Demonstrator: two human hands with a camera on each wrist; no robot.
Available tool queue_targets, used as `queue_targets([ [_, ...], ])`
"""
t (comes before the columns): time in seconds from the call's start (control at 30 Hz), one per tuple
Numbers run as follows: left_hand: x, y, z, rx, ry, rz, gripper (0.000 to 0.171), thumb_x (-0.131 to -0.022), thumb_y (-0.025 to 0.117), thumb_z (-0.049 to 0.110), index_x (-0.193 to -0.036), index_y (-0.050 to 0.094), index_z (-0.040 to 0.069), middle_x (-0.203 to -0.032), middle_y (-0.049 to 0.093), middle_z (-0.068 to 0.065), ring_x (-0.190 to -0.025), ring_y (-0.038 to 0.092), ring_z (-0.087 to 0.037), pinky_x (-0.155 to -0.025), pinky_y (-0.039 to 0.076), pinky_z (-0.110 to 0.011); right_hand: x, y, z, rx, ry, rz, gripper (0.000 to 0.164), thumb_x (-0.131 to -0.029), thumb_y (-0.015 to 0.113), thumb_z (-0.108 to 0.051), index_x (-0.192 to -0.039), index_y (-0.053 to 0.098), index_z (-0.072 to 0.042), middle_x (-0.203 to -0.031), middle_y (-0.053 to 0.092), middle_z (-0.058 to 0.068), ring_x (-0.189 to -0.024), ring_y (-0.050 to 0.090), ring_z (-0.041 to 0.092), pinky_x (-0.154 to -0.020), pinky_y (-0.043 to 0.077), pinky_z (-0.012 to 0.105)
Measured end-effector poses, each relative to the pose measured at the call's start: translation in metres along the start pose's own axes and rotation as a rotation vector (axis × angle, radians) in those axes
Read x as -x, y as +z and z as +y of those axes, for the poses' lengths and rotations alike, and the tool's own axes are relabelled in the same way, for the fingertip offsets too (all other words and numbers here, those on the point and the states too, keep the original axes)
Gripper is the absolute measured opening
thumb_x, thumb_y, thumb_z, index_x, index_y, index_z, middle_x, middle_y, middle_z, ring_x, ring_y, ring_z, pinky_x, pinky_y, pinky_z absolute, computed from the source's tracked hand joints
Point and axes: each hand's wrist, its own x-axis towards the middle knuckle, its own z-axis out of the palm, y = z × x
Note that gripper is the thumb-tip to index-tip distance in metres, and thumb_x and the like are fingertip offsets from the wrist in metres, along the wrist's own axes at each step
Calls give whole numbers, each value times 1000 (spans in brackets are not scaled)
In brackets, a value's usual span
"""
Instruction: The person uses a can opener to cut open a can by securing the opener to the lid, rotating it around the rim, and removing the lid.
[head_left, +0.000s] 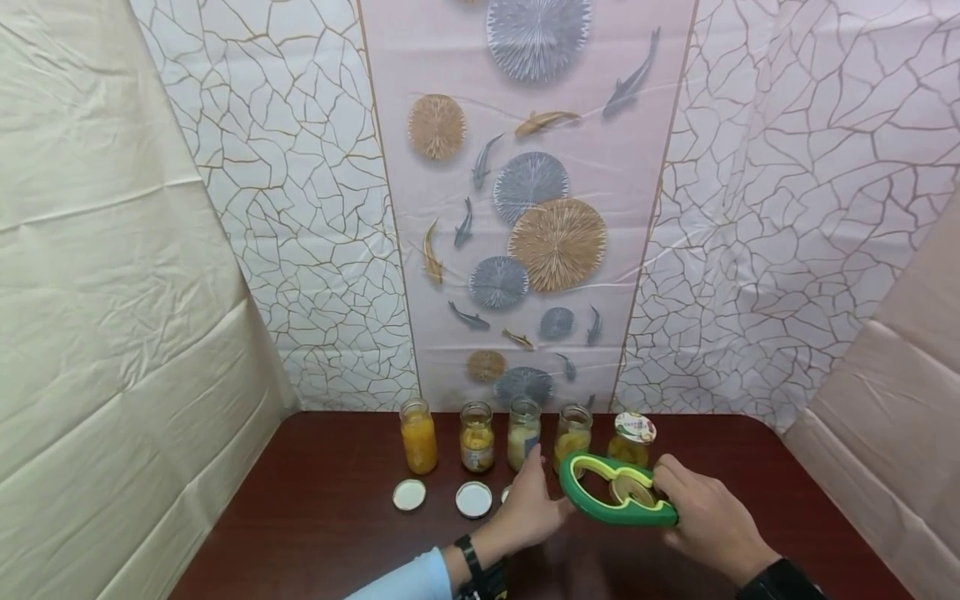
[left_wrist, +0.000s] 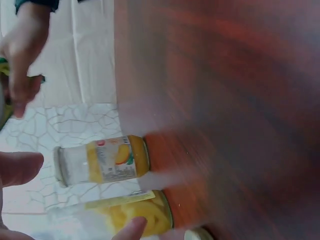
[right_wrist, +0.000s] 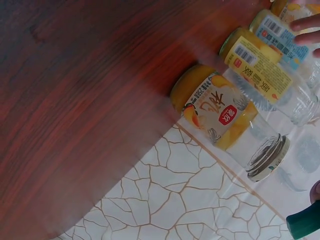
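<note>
My right hand [head_left: 708, 517] grips the handle end of a green jar opener [head_left: 618, 512], its yellow-green inner edge facing up. Within the opener's loop shows a round gold-coloured jar lid [head_left: 632, 492]. Behind it stands a jar of yellow fruit [head_left: 628, 451] with its printed lid [head_left: 635, 427] on. My left hand [head_left: 528, 504] reaches in front of the row, fingers spread and holding nothing. Close to it are an open jar with a yellow label [right_wrist: 257, 65] and an open jar with a blue label [right_wrist: 282, 37]. In the left wrist view, the thumb [left_wrist: 22, 168] stands apart from the fingers.
Farther left stand an open jar of orange fruit [head_left: 419, 442] and a shorter open jar of yellow pieces [head_left: 477, 446]. Two pale lids [head_left: 408, 495] lie before them; a third lid [head_left: 506, 493] is partly hidden by my left hand. A patterned cloth [head_left: 517, 358] hangs behind the table.
</note>
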Motion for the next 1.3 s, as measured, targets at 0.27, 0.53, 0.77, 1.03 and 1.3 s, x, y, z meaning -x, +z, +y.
queue_targets([
  [0.27,29,-25,-6,121,-16,10,89,-95,74,35,-159,23,1,-152,46,-22,-136,46,-43,-95,54,-56,3,4,0,-21,-13,21,43,-50,70,0,-80,46,-20,-85,38,-12,-66,31,-1,-50,25,14],
  [0.53,35,-36,-4,196,-7,63,80,-95,74,35,-155,33,2,-145,52,-17,-134,48,-41,-101,49,-62,4,0,-1,9,16,6,41,-51,70,-2,-80,47,-19,-84,37,-12,-65,32,-1,-50,26,15],
  [0.77,35,-47,-5,198,20,135,70,-97,72,32,-152,40,3,-140,57,-15,-129,54,-37,-101,50,-59,3,-3,0,29,38,0,45,-48,74,-3,-81,48,-18,-84,37,-13,-65,31,-1,-50,24,15],
  [1.03,34,-45,-9,169,79,117,63,-97,71,32,-147,47,2,-139,58,-17,-125,57,-34,-96,55,-50,4,0,-1,20,36,-6,45,-48,73,-1,-80,47,-18,-83,36,-13,-65,30,-1,-50,24,14],
  [1.3,32,-35,-8,342,113,-57,38,-100,68,22,-135,61,7,-126,68,-10,-116,64,-27,-89,58,-33,4,6,-3,-21,21,16,44,-49,70,0,-79,45,-20,-83,35,-14,-65,28,-2,-50,23,14],
])
